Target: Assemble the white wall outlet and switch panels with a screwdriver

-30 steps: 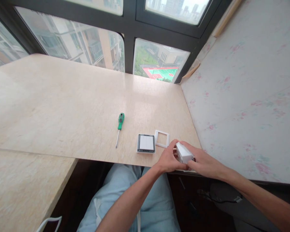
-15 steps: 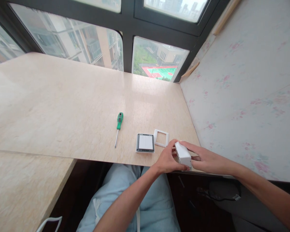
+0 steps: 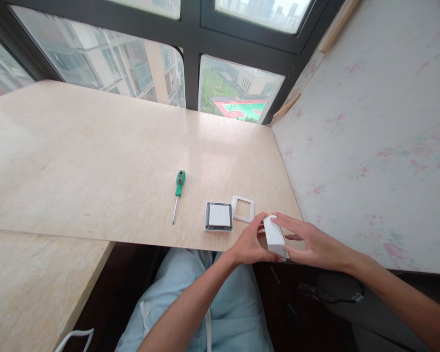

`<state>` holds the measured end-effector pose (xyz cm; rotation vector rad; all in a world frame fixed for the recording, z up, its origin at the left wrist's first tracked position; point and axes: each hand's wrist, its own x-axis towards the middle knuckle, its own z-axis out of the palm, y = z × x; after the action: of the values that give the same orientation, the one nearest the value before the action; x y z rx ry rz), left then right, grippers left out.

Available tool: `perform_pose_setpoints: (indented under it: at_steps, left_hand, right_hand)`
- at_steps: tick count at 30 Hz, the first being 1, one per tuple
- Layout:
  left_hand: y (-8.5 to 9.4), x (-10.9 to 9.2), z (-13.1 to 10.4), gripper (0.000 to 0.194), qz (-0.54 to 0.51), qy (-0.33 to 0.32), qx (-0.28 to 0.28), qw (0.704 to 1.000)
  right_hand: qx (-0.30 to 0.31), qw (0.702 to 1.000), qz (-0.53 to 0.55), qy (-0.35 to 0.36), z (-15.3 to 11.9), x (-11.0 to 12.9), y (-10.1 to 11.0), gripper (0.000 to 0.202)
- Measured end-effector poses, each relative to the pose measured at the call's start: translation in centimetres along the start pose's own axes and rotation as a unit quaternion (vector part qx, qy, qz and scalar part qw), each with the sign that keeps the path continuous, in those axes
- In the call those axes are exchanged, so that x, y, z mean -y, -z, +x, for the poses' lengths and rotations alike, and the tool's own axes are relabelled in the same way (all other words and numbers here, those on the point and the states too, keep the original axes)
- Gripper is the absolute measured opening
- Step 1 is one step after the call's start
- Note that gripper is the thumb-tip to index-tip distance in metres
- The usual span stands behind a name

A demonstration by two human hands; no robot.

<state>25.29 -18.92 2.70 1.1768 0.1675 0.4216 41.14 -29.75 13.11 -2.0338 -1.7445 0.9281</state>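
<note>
A white plastic box (image 3: 274, 235), perhaps a switch's mounting box, is tilted on edge near the front edge of the counter, between my two hands. My left hand (image 3: 247, 245) grips its left side, thumb at the lower end and fingers at the upper end. From the right, my right hand (image 3: 315, 244) holds it too, with fingertips on its top and the thumb by its lower right side. To the left lie a white square frame (image 3: 252, 210) with an open middle and a wall switch (image 3: 220, 216) with white rockers and a grey border.
A green-handled screwdriver (image 3: 180, 183) lies left of the switch, its tip toward me. The stone-look counter (image 3: 113, 161) runs to the window, and a flowered wall (image 3: 352, 146) bounds it at right. My legs are below the front edge.
The box has turned slightly in my hands, showing more of its broad white face. My right thumb has come up to its side. The view has shifted slightly.
</note>
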Motion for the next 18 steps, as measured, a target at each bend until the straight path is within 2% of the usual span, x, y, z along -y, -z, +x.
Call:
perform_pose_setpoints:
  at_steps: [7, 11, 14, 18]
  left_hand:
    - [-0.2, 0.5, -0.2, 0.091, 0.022, -0.009, -0.014, 1.000]
    - [-0.2, 0.4, -0.1, 0.089, 0.023, -0.010, -0.014, 1.000]
    - [-0.3, 0.6, -0.1, 0.090, 0.018, -0.008, -0.017, 1.000]
    - [-0.5, 0.8, 0.0, 0.092, 0.016, -0.002, -0.030, 0.999]
  right_hand:
    - [-0.040, 0.986, -0.135, 0.090, -0.1, -0.2, -0.7, 0.068]
    - [-0.036, 0.976, -0.181, 0.118, -0.1, 0.6, -0.7, 0.069]
    - [-0.037, 0.969, -0.204, 0.130, 0.1, 1.1, -1.0, 0.068]
    - [-0.034, 0.963, -0.241, 0.113, 0.2, 1.2, -1.6, 0.070]
